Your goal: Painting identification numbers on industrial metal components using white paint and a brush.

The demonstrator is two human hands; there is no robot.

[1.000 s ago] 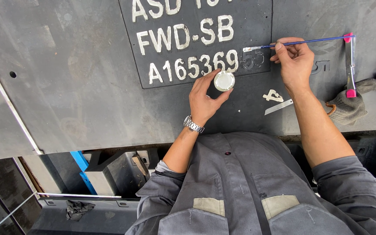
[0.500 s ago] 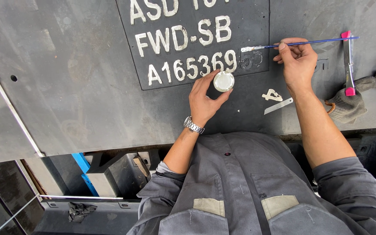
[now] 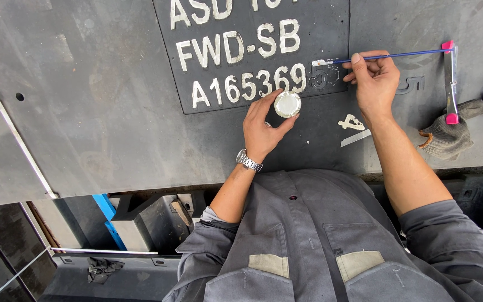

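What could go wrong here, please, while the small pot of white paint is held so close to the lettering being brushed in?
The left hand holds the open white paint pot right against the dark plate; a tilt might spill paint over the finished white characters. The right hand grips the thin blue brush far from its tip, so a wobble could smear the unfilled outlines. The forearm might also brush the loose stencil pieces.

We see matt, scuffed grey metal panel [image 3: 85,112]; glossy white paint in small pot [image 3: 287,104] within left-hand grip; knitted cloth glove [image 3: 448,134]; shiny steel watch [image 3: 249,160].
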